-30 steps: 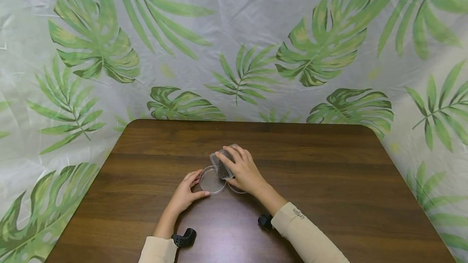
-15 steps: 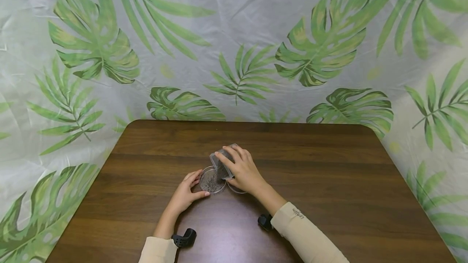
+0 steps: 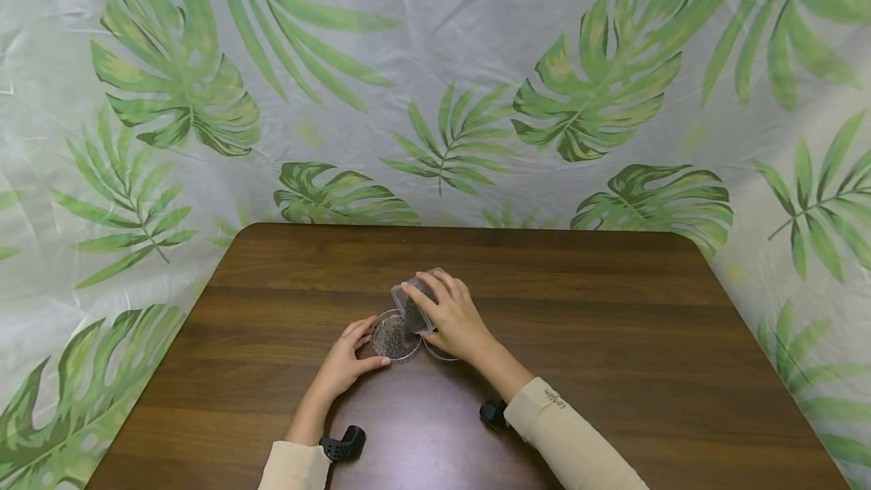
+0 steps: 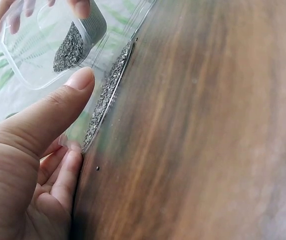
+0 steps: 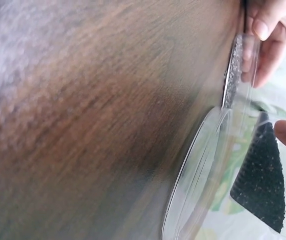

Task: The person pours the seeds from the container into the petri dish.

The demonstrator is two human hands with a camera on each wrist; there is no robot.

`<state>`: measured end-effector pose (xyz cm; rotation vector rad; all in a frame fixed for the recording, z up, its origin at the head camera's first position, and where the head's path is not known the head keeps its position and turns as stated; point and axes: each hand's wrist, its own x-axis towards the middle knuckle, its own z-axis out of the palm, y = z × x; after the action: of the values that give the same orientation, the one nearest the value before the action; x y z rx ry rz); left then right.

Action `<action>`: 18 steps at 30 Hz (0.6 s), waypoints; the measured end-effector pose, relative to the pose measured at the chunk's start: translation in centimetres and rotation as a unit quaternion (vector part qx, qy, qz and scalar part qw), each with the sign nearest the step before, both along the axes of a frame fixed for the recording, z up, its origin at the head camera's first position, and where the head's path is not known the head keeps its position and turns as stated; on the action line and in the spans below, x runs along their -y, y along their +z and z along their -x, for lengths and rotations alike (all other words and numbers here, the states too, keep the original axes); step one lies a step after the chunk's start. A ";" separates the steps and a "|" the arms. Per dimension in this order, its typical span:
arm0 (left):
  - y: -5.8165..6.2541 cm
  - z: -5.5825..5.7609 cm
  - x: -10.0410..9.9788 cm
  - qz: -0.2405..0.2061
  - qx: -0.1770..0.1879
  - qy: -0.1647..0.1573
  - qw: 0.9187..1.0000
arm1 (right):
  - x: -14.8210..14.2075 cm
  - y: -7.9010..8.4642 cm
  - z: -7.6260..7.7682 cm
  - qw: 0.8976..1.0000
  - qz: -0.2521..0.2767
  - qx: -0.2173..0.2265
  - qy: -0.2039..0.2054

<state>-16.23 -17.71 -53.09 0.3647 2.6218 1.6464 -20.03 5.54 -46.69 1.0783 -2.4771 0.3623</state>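
My left hand [image 3: 343, 361] holds a round clear petri dish [image 5: 253, 62] on the table, thumb at the near rim and fingers round the far left side. Dark grey granules [image 4: 105, 97] cover its bottom. Above its right edge, my right hand [image 3: 459, 316] grips a clear rectangular plastic container [image 3: 401, 295] with fingers spread over it. The container tilts toward the dish, with a slope of dark granules [image 5: 263, 175] still inside. In the left wrist view its mouth overlaps the dish's rim.
A second clear round dish [image 5: 190, 185] lies just right of the first, partly hidden under my right hand in the head view. A stray granule [image 4: 97, 168] sits on the brown wooden table [image 3: 544, 286]. A leaf-print curtain [image 3: 449, 36] hangs behind.
Granules have poured from the tilted container into the petri dish, whose bottom looked bare a second ago. The layer looks darker than half a second ago. Both hands stay nearly in place.
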 end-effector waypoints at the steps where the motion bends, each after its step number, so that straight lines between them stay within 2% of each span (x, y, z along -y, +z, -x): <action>1: 0.1 0.0 0.0 0.001 0.004 0.001 1.000 | 0.0 0.0 0.0 1.000 0.001 -0.001 -0.001; 11: 0.3 -0.1 -0.1 -0.004 0.005 0.000 1.000 | -0.3 -0.4 0.2 1.000 0.021 0.006 -0.004; 18: 0.0 0.0 -0.1 -0.010 -0.005 -0.001 1.000 | -0.8 -0.7 0.3 0.997 0.063 0.043 -0.031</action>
<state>-16.19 -17.65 -53.09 0.3783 2.6135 1.6744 -20.32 6.30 -47.37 0.9529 -2.5182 0.5487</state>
